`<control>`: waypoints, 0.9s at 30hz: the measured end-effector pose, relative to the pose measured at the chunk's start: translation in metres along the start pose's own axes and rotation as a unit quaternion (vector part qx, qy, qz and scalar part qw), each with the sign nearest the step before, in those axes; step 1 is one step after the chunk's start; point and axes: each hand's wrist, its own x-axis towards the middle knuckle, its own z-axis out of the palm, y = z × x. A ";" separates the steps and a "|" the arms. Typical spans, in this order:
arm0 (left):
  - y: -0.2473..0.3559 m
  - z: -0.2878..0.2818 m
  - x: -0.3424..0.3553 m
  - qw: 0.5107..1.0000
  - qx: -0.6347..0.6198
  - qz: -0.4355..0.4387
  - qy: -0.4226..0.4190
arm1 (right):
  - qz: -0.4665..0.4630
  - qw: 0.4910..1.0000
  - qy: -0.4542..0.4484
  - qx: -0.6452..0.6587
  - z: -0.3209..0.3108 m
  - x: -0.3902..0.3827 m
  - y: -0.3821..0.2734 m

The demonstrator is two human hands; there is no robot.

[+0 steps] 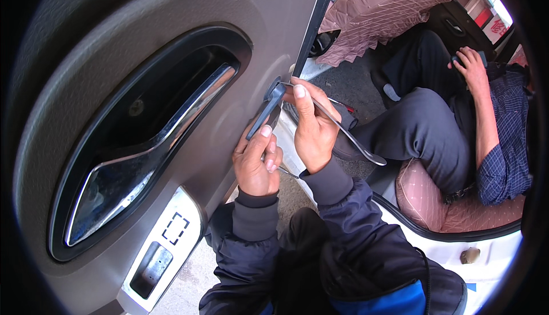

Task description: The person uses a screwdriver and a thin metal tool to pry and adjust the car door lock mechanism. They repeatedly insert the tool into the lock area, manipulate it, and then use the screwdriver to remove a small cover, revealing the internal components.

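Observation:
A dark grey window crank handle [267, 111] sits against the brown door panel [226, 106]. My left hand [257, 163] is closed round the crank's lower part. A thin metal piece [289, 173] sticks out beside that hand; what it belongs to is hidden. My right hand [313, 126] grips a slim metal pry tool [343, 127], thumb laid along it. The tool's flat, spoon-like end points away toward the seat, and its other end is at the crank's upper hub, where my fingers partly cover it.
Left of my hands is a black door pull recess [131, 109] with chrome trim; a pale switch plate [177, 223] lies below. Inside the car, a person [434, 120] in dark trousers sits on a pink quilted seat [420, 192]. A red-tipped thin tool [346, 107] lies by the sill.

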 end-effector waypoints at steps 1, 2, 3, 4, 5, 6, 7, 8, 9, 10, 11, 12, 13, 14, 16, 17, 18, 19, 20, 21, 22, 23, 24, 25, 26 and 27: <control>0.000 0.000 0.000 1.000 -0.004 0.001 -0.003 | 0.007 1.000 0.009 -0.001 0.001 0.001 -0.001; 0.000 0.000 0.000 1.000 -0.005 0.002 -0.002 | 0.007 1.000 -0.008 -0.006 -0.001 0.004 -0.003; 0.000 0.000 -0.001 1.000 -0.005 0.003 -0.001 | 0.013 0.999 -0.026 -0.015 -0.004 0.008 -0.006; 0.000 0.000 -0.001 1.000 -0.006 0.001 -0.001 | 0.019 0.999 -0.044 -0.023 -0.008 0.012 -0.010; -0.001 0.000 -0.001 1.000 -0.007 0.000 -0.002 | 0.031 0.997 -0.071 -0.008 -0.012 0.017 -0.012; -0.001 0.000 0.000 1.000 -0.008 0.003 -0.006 | 0.029 0.995 -0.092 -0.021 -0.017 0.021 -0.015; -0.002 0.000 0.001 1.000 -0.009 -0.002 -0.002 | 0.027 0.993 -0.114 -0.034 -0.020 0.024 -0.016; -0.002 0.000 0.001 1.000 -0.011 -0.001 0.000 | 0.015 0.989 -0.138 -0.042 -0.023 0.027 -0.018; -0.003 0.000 0.002 1.000 -0.013 0.000 0.001 | 0.016 0.988 -0.142 -0.053 -0.023 0.029 -0.017; -0.003 0.000 0.002 1.000 -0.013 0.001 0.001 | 0.031 0.988 -0.147 -0.043 -0.024 0.031 -0.018; -0.002 0.000 0.002 1.000 -0.012 0.001 0.001 | 0.043 0.988 -0.149 -0.028 -0.024 0.033 -0.018; -0.002 -0.001 0.001 1.000 -0.009 0.000 0.005 | 0.066 0.986 -0.148 -0.022 -0.024 0.035 -0.018; -0.002 -0.001 0.001 1.000 -0.010 0.002 0.002 | 0.082 0.981 -0.175 -0.010 -0.027 0.040 -0.020; -0.002 0.000 0.001 1.000 -0.009 0.002 0.003 | 0.122 0.974 -0.192 -0.016 -0.031 0.048 -0.022; -0.002 0.000 0.000 1.000 -0.007 0.000 0.005 | 0.156 0.961 -0.230 0.005 -0.036 0.065 -0.026; -0.002 0.000 0.001 1.000 -0.007 -0.002 0.005 | 0.159 0.953 -0.258 -0.010 -0.038 0.072 -0.028; -0.002 0.000 0.001 1.000 -0.006 0.001 0.003 | 0.159 0.947 -0.278 -0.025 -0.039 0.080 -0.030; -0.002 0.001 0.001 1.000 -0.006 -0.001 0.005 | 0.172 0.943 -0.282 -0.029 -0.039 0.083 -0.032; -0.002 0.001 0.001 1.000 -0.005 -0.001 0.006 | 0.183 0.941 -0.283 -0.032 -0.038 0.087 -0.035; -0.002 0.001 0.001 1.000 -0.001 0.001 0.008 | 0.193 0.939 -0.283 -0.034 -0.038 0.091 -0.037; -0.002 0.002 0.001 1.000 -0.002 -0.001 0.009 | 0.198 0.933 -0.297 -0.043 -0.036 0.094 -0.040; -0.002 0.002 0.001 1.000 -0.002 0.000 0.010 | 0.203 0.927 -0.310 -0.052 -0.035 0.098 -0.042; -0.002 0.002 0.001 1.000 0.000 0.001 0.012 | 0.208 0.922 -0.321 -0.064 -0.034 0.101 -0.044; -0.001 0.003 0.001 1.000 0.001 -0.001 0.012 | 0.194 0.924 -0.322 -0.073 -0.033 0.101 -0.045; -0.001 0.003 0.000 1.000 0.002 -0.001 0.013 | 0.188 0.920 -0.333 -0.077 -0.033 0.101 -0.045; -0.001 0.003 0.000 1.000 0.004 0.000 0.011 | 0.175 0.923 -0.331 -0.083 -0.033 0.100 -0.045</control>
